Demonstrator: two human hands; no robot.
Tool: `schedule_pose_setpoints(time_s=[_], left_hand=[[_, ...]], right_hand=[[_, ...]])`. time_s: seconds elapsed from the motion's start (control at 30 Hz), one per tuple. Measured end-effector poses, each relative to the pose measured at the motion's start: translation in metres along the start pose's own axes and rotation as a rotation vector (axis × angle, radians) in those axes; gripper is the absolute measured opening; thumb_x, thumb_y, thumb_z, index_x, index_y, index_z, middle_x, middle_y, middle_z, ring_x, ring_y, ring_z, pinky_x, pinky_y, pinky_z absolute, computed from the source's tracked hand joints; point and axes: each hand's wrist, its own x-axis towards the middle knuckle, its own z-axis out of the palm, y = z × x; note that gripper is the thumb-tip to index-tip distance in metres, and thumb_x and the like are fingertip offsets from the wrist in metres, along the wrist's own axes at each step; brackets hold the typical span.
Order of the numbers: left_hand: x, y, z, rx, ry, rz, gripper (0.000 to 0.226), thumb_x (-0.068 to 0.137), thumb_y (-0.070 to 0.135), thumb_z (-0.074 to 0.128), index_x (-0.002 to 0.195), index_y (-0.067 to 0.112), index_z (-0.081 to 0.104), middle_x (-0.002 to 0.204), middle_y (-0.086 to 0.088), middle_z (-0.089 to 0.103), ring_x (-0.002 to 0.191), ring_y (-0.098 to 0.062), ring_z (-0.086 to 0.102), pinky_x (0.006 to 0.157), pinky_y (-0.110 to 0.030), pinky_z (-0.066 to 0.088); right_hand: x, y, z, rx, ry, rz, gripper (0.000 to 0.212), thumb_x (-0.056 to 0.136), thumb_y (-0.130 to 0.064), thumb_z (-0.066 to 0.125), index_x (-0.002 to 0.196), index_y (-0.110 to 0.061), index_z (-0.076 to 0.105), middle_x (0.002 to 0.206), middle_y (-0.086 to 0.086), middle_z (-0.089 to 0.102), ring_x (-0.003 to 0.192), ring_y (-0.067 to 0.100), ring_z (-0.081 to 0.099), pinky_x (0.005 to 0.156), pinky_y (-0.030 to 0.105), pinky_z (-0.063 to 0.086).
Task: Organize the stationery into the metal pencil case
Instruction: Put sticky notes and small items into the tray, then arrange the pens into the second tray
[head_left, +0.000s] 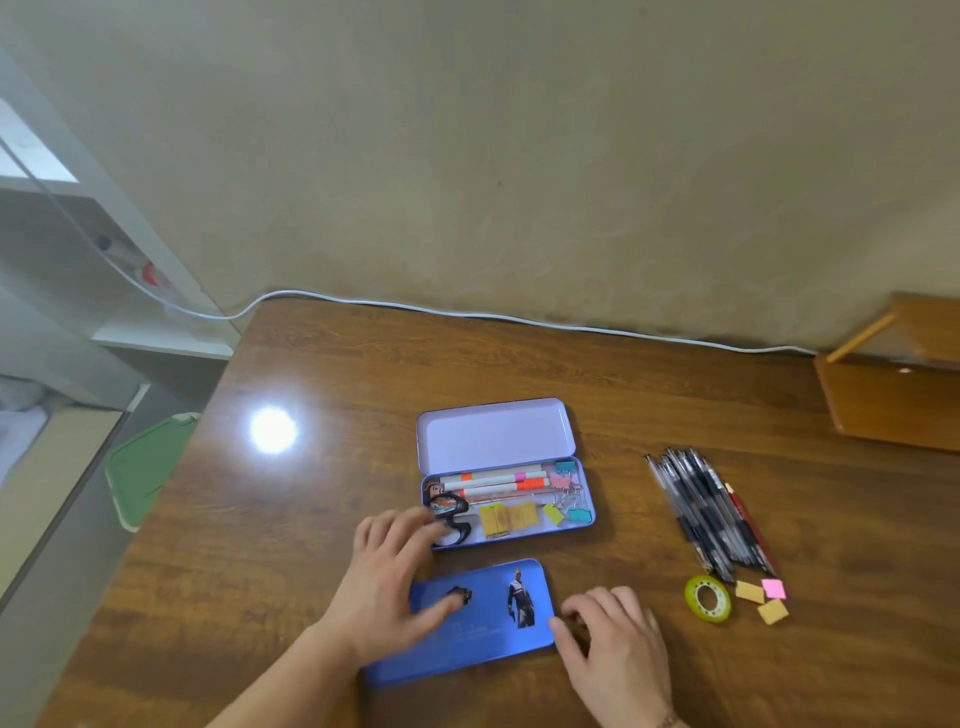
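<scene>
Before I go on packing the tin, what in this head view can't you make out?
- Scissors in the open case: handles partly covered by the left hand.
- Blue tin piece: part under the left hand; whether the right hand grips its edge is unclear.
- Pens: overlapping, count unclear.
- Binder clips: too small to count.

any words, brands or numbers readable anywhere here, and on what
None can be read.
Blue tin piece near the hands: faint pale lines of print beside a figure picture, too blurred to read.
Yellow pad in the open pencil case: faint marks, too small to tell.
Pens and markers: no legible print.
</scene>
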Motion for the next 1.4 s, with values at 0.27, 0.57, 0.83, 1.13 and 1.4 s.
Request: schedule_pose_setpoints(time_s=[0.27,0.57,0.83,1.13,1.4], left_hand=[[-0.035,0.020,0.017,0.152,-0.247,0.104,0.085,0.062,0.077,0.061,0.130,0.026,0.054,0.132,0.005,0.055,0.116,-0.019,0.045,0.099,-0.037,0.027],[-0.018,0.075,0.054,0.097,-0.248,-0.034,0.084,0.068,0.072,0.058,0.140,0.030,0.042,0.143,0.014,0.046,0.125,-0.018,0.042,0.104,-0.035,0.018],[-0.005,0.112,0.074,0.079,-0.182,-0.177,0.087,0.066,0.055,0.062,0.145,0.026,0.038,0.152,0.014,0.035,0.142,-0.022,0.025,0.112,-0.040,0.010],[0.004,0.140,0.095,0.017,-0.014,-0.205,0.104,0.060,0.055,0.071,0.149,0.024,0.027,0.155,0.010,0.027,0.145,-0.014,0.020,0.117,-0.042,0.006],[-0.004,0.131,0.101,-0.070,0.181,-0.202,0.107,0.059,0.056,0.080,0.145,0.015,0.030,0.146,-0.001,0.036,0.134,-0.015,0.033,0.107,-0.046,0.029]], right_hand=[[-0.012,-0.009,-0.006,-0.056,-0.014,0.189,0.029,0.073,-0.038,0.070,0.059,-0.034,0.046,0.060,-0.018,0.042,0.070,0.010,0.047,0.062,0.026,0.035],[0.014,0.071,-0.054,-0.127,0.064,0.333,0.019,0.088,-0.051,0.050,0.099,-0.039,0.060,0.088,-0.020,0.058,0.087,0.005,0.048,0.067,0.021,0.040],[0.070,0.107,-0.080,-0.278,-0.064,0.365,0.028,0.081,-0.057,0.059,0.100,-0.036,0.059,0.099,-0.013,0.061,0.092,0.010,0.050,0.069,0.028,0.045],[0.056,0.127,-0.079,-0.098,0.186,0.017,0.010,0.086,-0.037,0.059,0.089,-0.029,0.063,0.089,-0.012,0.062,0.084,0.012,0.052,0.061,0.024,0.041],[0.023,0.080,-0.037,-0.194,-0.018,-0.409,0.016,0.075,-0.046,0.068,0.080,-0.032,0.061,0.080,-0.015,0.059,0.079,0.014,0.055,0.066,0.029,0.048]])
